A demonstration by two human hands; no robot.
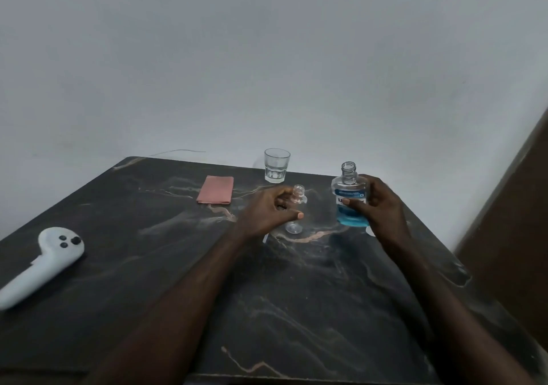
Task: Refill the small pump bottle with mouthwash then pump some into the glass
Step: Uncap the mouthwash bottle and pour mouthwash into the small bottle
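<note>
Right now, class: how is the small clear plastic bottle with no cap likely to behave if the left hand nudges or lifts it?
The small clear plastic bottle looks empty, so it is probably very light. Standing narrow and upright on the dark marbled table, it may tip or skid at a nudge from the left hand. Its open neck would spill anything poured in if it toppled.

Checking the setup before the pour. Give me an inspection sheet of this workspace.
Surface: dark marbled table, no spills seen.
Job's things: small bottle uncapped, looks empty; mouthwash bottle uncapped, blue liquid in its lower part; glass upright, empty, at the far edge.
Clutter: folded pink cloth; white controller at the left edge.
Grippers: left hand around the small bottle; right hand holding the mouthwash bottle upright.
Cables: thin wire behind the table.
Surroundings: plain wall; brown panel at right.
</note>
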